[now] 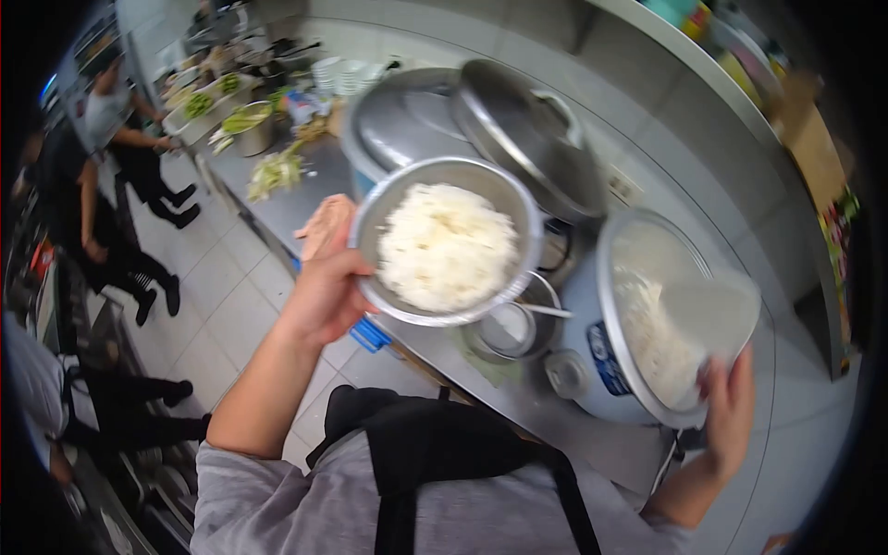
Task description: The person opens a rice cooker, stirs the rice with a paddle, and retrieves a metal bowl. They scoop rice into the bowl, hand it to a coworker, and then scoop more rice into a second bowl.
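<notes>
My left hand [326, 294] is closed on the near-left rim of a metal bowl [525, 205], holding it up over the counter. White rice [449, 245] is heaped inside the bowl. On the right, my right hand [729, 407] grips a broad, whitish rice paddle [710, 313], smeared by motion. The paddle is above the mouth of a large blue-grey rice cooker [578, 310], which stands uncovered with more rice [652, 338] in it. How the fingers wrap the paddle's handle is only partly visible.
Behind the bowl stand a lidded rice cooker [398, 116] and a leaning metal lid [527, 139]. A small pot [546, 342] sits beside the open cooker. Cut greens [276, 174] lie on the counter [254, 205]. Several people work at left. A shelf [684, 51] overhangs the wall.
</notes>
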Motion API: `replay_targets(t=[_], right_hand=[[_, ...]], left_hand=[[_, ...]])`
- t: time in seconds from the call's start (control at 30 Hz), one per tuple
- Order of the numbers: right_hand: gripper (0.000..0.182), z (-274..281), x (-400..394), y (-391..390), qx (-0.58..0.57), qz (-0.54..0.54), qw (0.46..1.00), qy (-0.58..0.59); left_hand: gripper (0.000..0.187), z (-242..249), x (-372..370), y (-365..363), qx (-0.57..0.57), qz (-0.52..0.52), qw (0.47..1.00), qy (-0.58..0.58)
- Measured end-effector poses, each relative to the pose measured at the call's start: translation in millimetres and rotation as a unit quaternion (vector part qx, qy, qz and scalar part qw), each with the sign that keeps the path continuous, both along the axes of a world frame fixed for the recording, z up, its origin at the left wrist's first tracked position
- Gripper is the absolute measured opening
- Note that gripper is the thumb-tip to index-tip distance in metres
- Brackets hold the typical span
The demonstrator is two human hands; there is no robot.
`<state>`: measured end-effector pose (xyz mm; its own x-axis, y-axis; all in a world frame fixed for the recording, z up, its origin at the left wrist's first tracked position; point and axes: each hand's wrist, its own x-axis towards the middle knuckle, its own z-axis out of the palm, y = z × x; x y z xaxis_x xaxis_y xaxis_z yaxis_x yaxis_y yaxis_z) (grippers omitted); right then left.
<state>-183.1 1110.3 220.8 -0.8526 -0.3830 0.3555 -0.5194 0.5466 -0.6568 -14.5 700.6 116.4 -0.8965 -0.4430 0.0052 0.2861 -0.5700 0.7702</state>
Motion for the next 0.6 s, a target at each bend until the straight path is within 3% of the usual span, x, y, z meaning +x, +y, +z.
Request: replay_targets(t=[0.07,0.13,0.23,0.27,0.33,0.4,0.43,0.47,0.53,0.6], right_hand=[[0.043,-41,14,7,0.068,0.052,0.99,-0.112],[0.037,-65,42,-23,0.135,0.064,0.964,-0.22],[0.023,-126,75,-67,0.12,0.068,0.937,-0.321],[0.027,-137,87,-89,0.164,0.06,0.93,-0.324],[0.033,-189,99,-111,0.258,0.099,0.938,-0.21],[0.037,-222,113,-138,0.299,0.074,0.91,-0.279],[0.042,-241,117,-149,0.345,0.059,0.876,-0.333],[0.042,-274,123,-148,0.34,0.05,0.875,-0.341],[0.05,-356,141,-129,0.431,0.009,0.865,-0.256],[0.064,-439,165,-109,0.496,-0.064,0.785,-0.365]], left_hand=[[0.071,-9,58,-58,0.01,0.095,0.995,0.002],[0.068,-29,116,-130,0.031,0.264,0.964,0.02],[0.056,-78,219,-273,-0.032,0.45,0.891,-0.053],[0.052,-90,251,-316,-0.06,0.511,0.851,-0.101],[0.049,-116,309,-406,-0.008,0.625,0.775,-0.098],[0.045,-149,387,-502,0.016,0.633,0.761,-0.141],[0.051,-163,421,-545,0.039,0.649,0.75,-0.119],[0.058,-170,440,-570,0.062,0.665,0.738,-0.097],[0.059,-158,455,-580,0.126,0.726,0.673,-0.06],[0.061,-162,485,-606,0.163,0.763,0.616,-0.112]])
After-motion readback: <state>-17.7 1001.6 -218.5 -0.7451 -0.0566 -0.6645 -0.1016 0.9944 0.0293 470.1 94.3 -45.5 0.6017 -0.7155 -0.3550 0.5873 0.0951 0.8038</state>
